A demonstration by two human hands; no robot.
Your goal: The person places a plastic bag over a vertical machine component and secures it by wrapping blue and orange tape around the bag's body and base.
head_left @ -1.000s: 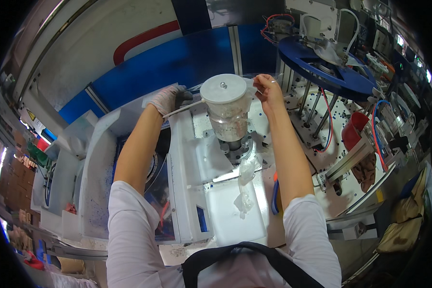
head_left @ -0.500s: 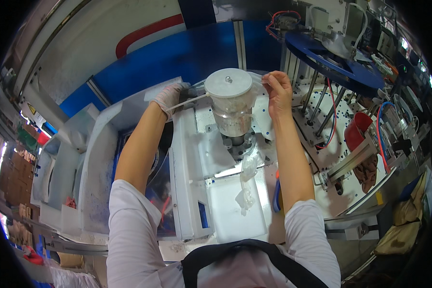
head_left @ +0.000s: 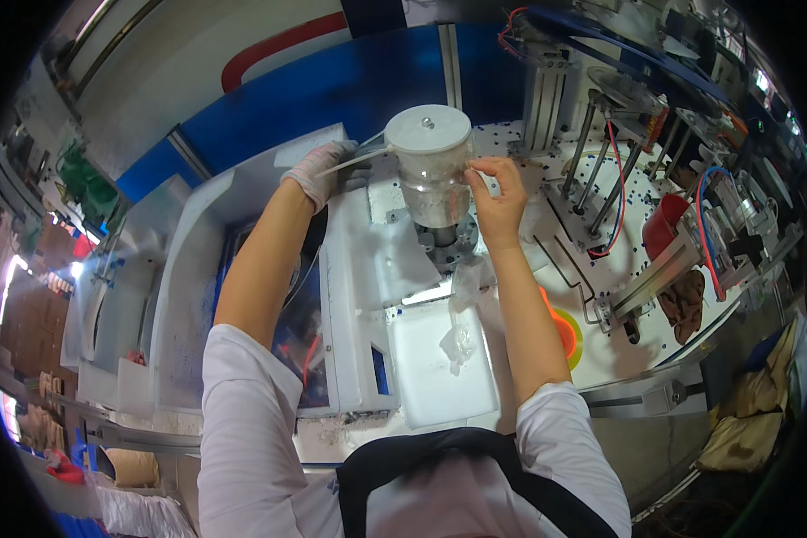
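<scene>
A metal cylinder (head_left: 435, 199) stands upright on a dark base, its top covered by a round white lid (head_left: 428, 128) with a small knob. Clear plastic film (head_left: 432, 170) seems to wrap its upper part. From the lid's left side a thin pale rod (head_left: 359, 162) sticks out. My left hand (head_left: 325, 174), in a pale glove with greyish fingertips, is behind this rod, fingers stretched toward the cylinder and apart. Bare, my right hand (head_left: 498, 193) pinches at the cylinder's right side, apparently on the film; the fingertips partly hide it.
A crumpled clear plastic bag (head_left: 462, 336) lies across a white block (head_left: 435, 386) before the cylinder. On the left stands a white-walled bin (head_left: 181, 314). Metal posts (head_left: 592, 184), a red scoop-like container (head_left: 663, 224) and an orange and yellow ring (head_left: 569, 336) are on the right.
My right hand has come in from the right to the cylinder's side and lower. The left fingers now reach further right, beside the rod. The whole view has shifted a little.
</scene>
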